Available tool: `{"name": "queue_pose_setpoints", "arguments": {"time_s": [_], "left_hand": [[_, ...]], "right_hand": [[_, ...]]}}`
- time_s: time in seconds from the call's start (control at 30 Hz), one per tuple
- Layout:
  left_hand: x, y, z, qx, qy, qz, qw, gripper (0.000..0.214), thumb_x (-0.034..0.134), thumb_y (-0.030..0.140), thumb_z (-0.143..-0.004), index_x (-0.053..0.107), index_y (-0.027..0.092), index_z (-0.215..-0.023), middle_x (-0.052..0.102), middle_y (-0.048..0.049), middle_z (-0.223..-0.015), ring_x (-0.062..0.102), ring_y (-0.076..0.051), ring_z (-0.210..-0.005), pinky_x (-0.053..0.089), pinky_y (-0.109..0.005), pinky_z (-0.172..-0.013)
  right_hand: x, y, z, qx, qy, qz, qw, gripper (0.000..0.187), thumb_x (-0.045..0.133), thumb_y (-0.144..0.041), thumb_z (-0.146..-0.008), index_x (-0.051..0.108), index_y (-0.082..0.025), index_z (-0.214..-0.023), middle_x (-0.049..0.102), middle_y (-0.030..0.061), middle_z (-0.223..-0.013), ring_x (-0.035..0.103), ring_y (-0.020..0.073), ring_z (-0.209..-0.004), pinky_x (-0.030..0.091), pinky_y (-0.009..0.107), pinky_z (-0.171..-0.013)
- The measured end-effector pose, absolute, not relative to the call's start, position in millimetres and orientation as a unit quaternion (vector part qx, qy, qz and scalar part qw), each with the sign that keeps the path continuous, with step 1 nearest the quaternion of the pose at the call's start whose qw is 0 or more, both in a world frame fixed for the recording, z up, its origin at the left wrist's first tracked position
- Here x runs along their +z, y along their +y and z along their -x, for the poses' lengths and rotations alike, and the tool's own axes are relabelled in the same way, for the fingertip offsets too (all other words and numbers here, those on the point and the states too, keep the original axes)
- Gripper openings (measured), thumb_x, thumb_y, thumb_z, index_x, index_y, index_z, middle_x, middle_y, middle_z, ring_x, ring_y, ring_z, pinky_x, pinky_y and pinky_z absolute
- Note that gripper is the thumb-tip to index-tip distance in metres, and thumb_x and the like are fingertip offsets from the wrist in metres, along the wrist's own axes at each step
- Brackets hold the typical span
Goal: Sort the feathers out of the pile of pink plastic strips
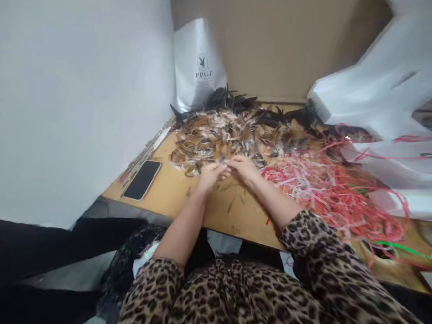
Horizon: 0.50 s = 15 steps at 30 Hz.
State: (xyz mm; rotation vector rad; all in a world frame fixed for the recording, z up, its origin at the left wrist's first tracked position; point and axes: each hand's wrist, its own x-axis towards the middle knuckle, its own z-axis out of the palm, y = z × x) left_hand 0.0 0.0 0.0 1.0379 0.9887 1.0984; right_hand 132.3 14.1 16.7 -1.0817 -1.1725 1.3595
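Observation:
Both hands meet over the wooden table [219, 206], at the near edge of a pile of brown and black feathers [217, 137]. My left hand [214, 174] is closed, its fingertips pinched together. My right hand [243, 167] also pinches, its fingertips against those of the left. Whatever lies between the fingers is too small and blurred to name. Right of my right hand spreads a tangled heap of red and pale pink strips [325, 189].
A phone [142, 180] lies at the table's left side, by a white wall [74, 93]. Behind the feathers stands a white printed bag [199, 59]. Large white plastic bags [373, 87] crowd the right. A green strip [403, 248] lies near the front right.

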Motion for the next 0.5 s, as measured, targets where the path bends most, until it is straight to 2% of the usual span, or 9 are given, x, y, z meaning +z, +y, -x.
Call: {"name": "queue_pose_setpoints", "arguments": {"time_s": [0.27,0.5], "left_hand": [[-3,1,3,0.461,0.424,-0.468,0.624,0.028,0.066,0.036,-0.065,0.065,0.01,-0.073,0.067,-0.0076,-0.069,0.056,-0.007,-0.053,0.041,-0.02,-0.053],[-3,1,2,0.475,0.426,-0.47,0.61,0.027,0.065,0.034,-0.065,0.064,0.009,-0.074,0.067,-0.0099,-0.074,0.059,-0.01,-0.055,0.041,-0.019,-0.049]], "right_hand": [[18,13,-135,0.596,-0.495,0.427,0.466,0.032,0.071,-0.042,-0.054,0.052,-0.016,-0.055,0.049,-0.0052,-0.048,0.04,0.0063,-0.046,0.03,0.021,-0.049],[30,9,-139,0.517,-0.579,0.446,0.446,0.027,0.069,-0.04,-0.057,0.059,-0.015,-0.06,0.053,-0.0043,-0.055,0.045,0.0079,-0.053,0.034,0.022,-0.056]]}}
